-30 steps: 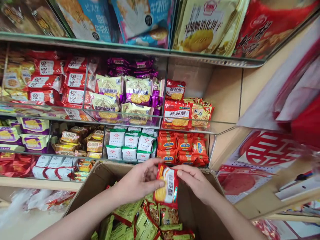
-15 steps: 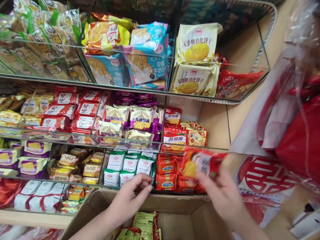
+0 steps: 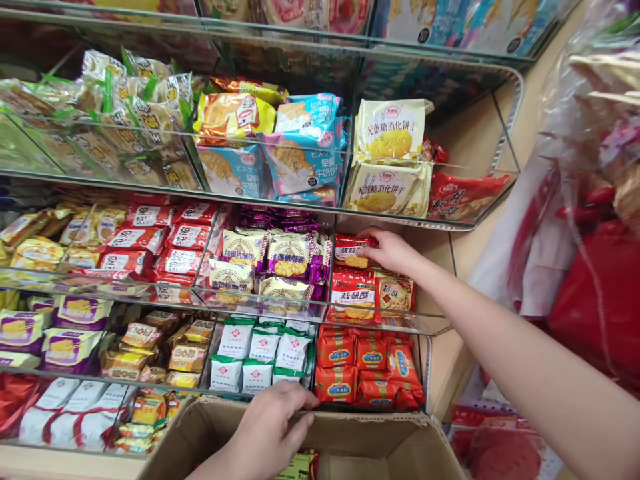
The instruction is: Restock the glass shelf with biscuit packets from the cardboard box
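Note:
My right hand (image 3: 390,250) reaches into a shelf compartment. Its thumb and fingers close around the right end of a red walnut cookie packet (image 3: 349,253), at the top of a stack. Below that lies another red cookie packet (image 3: 353,293), with tan cookie packets (image 3: 395,293) beside it. My left hand (image 3: 277,423) hovers over the front of an open cardboard box (image 3: 370,423), fingers loosely bent, thumb apart and nothing in them. Inside the box a yellow-green packet (image 3: 299,465) shows partly; my left hand and forearm hide much of the rest.
Clear dividers and glass shelf fronts (image 3: 285,303) bound the compartments. Orange-red packets (image 3: 373,353) and white-green packets (image 3: 263,347) fill the shelf below. Above the right hand runs an upper shelf with cream biscuit packets (image 3: 390,130). Plastic-wrapped red goods (image 3: 595,293) hang at right.
My right hand has carried a red cookie packet from above the box up and left into the shelf compartment. My left hand has shifted slightly down, and the camera view has tilted up.

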`<state>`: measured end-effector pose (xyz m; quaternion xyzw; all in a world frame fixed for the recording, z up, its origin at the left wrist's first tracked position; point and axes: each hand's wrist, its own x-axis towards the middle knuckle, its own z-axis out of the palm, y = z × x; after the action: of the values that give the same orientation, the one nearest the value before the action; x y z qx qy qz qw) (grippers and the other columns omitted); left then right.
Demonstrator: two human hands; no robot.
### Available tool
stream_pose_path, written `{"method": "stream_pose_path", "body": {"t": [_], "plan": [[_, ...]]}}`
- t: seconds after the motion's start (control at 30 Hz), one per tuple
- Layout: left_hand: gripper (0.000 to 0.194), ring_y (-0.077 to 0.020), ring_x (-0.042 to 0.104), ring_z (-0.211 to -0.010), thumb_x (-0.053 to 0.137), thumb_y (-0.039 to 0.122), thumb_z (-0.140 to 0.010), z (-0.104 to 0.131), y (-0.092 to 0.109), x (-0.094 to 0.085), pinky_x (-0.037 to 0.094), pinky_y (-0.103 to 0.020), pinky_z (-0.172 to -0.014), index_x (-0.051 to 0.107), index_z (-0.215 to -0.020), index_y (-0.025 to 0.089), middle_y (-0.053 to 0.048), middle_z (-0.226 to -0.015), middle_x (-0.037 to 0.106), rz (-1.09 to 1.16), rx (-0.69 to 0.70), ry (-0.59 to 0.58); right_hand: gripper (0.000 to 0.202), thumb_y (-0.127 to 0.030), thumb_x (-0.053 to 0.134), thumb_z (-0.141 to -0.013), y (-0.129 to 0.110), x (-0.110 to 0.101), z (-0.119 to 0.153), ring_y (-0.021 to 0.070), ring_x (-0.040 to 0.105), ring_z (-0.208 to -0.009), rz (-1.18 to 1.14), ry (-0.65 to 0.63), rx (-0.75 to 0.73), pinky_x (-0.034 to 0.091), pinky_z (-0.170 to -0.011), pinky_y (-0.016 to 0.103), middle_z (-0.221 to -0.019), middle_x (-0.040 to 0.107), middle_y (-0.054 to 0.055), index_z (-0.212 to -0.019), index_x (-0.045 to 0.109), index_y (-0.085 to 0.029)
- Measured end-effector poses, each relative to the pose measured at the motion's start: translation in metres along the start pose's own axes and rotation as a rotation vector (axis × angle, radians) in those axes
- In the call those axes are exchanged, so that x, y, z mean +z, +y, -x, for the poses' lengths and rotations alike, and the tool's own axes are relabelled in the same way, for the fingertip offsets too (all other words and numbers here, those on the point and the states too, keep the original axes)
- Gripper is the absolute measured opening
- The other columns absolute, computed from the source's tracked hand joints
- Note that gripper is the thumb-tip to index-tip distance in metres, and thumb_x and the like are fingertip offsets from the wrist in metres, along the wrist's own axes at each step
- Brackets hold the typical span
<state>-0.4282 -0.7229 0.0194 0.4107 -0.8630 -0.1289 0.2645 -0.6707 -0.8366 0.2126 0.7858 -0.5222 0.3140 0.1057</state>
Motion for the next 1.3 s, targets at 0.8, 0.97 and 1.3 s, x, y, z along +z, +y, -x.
{"method": "stream_pose_path", "body": {"t": [0.8, 0.97, 1.3], "plan": [[0.020, -0.0186, 0.059, -0.080, 0.044, 0.015, -0.078, -0.001, 0.001, 0.000, 0.046, -0.027, -0.069, 0.060, -0.087, 0.023, -0.001, -0.083, 0.065, -0.076, 0.029, -0.016, 0.046, -0.035, 0.055, -0.077, 0.010, 0.027, -0.006, 0.0241, 0.049, -0.108, 0.092, 0.061, -0.094, 0.039, -0.091, 0.034, -0.113, 0.053, 0.013, -0.118, 0.051, -0.014], [0.020, -0.0181, 0.059, -0.079, 0.045, 0.014, -0.077, 0.001, 0.001, 0.001, 0.046, -0.026, -0.068, 0.060, -0.087, 0.023, -0.001, -0.081, 0.065, -0.090, 0.048, 0.018, 0.041, -0.044, 0.040, -0.084, 0.013, 0.030, -0.003, 0.0245, 0.048, -0.107, 0.112, 0.147, -0.035, 0.040, -0.090, 0.034, -0.109, 0.053, 0.013, -0.111, 0.054, -0.016], [0.018, -0.0161, 0.061, -0.075, 0.047, 0.018, -0.079, -0.002, 0.006, -0.004, 0.048, -0.024, -0.066, 0.062, -0.087, 0.020, -0.002, -0.079, 0.067, -0.220, 0.177, 0.042, 0.022, -0.032, 0.045, -0.084, -0.022, -0.012, 0.045, 0.0203, 0.054, -0.084, 0.040, 0.379, -0.169, 0.042, -0.078, 0.033, -0.084, 0.060, 0.007, -0.083, 0.061, -0.016]]}}
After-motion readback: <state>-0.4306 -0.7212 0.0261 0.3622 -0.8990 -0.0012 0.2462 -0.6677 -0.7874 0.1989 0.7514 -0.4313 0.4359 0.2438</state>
